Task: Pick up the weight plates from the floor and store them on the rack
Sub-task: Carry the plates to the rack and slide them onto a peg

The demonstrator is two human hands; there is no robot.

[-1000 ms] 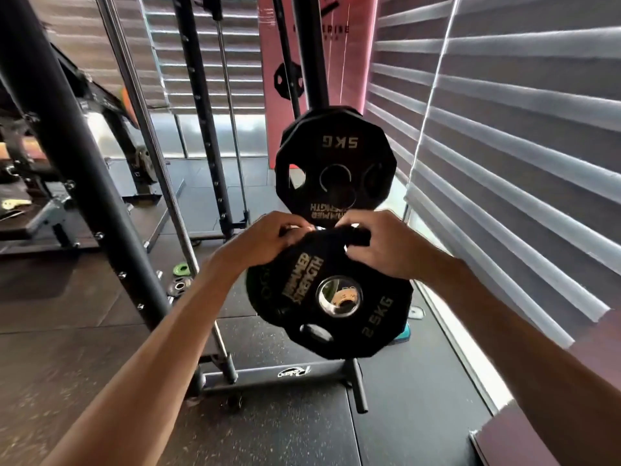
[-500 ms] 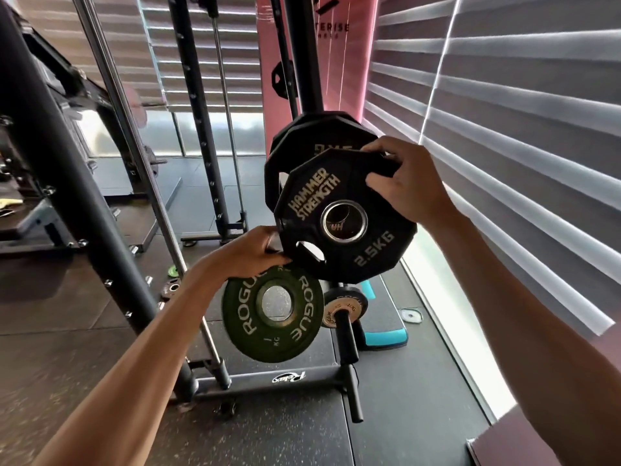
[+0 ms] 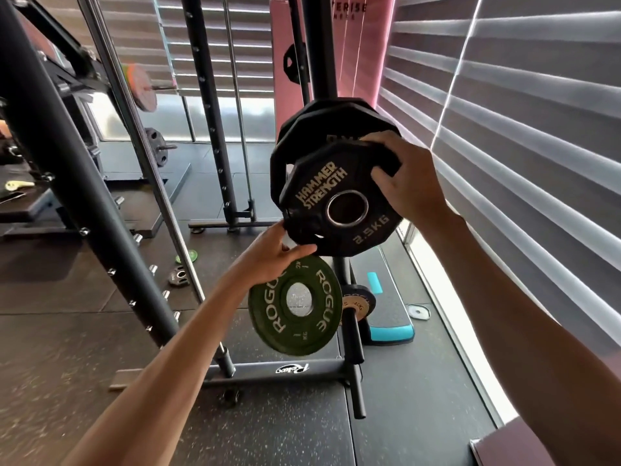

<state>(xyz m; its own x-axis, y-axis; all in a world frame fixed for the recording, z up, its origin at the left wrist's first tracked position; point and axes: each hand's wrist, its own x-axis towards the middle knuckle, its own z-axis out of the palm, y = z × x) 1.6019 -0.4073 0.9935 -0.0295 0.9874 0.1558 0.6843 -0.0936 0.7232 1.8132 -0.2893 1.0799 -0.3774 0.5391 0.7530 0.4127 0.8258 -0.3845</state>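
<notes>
A black 2.5 kg Hammer Strength plate [image 3: 339, 210] is held upright in front of the larger black plates [image 3: 302, 136] on the rack's upper peg. My right hand [image 3: 403, 183] grips its upper right edge. My left hand [image 3: 268, 253] grips its lower left edge. Just below hangs a green Rogue plate [image 3: 295, 306] on a lower peg of the plate rack [image 3: 349, 364]. A small plate [image 3: 358, 302] sits on another low peg beside it. Two small plates, one black [image 3: 178, 275] and one green [image 3: 188, 255], lie on the floor to the left.
A thick black upright [image 3: 67, 183] and a chrome guide rod [image 3: 148, 156] of a machine stand on the left. A teal-edged step platform [image 3: 389, 314] lies right of the rack. Window blinds [image 3: 521, 129] close off the right side. A pink banner [image 3: 336, 45] hangs behind.
Both hands raised the 2.5 kg plate from waist height up to the larger plates on the upper peg. The green Rogue plate came into view below.
</notes>
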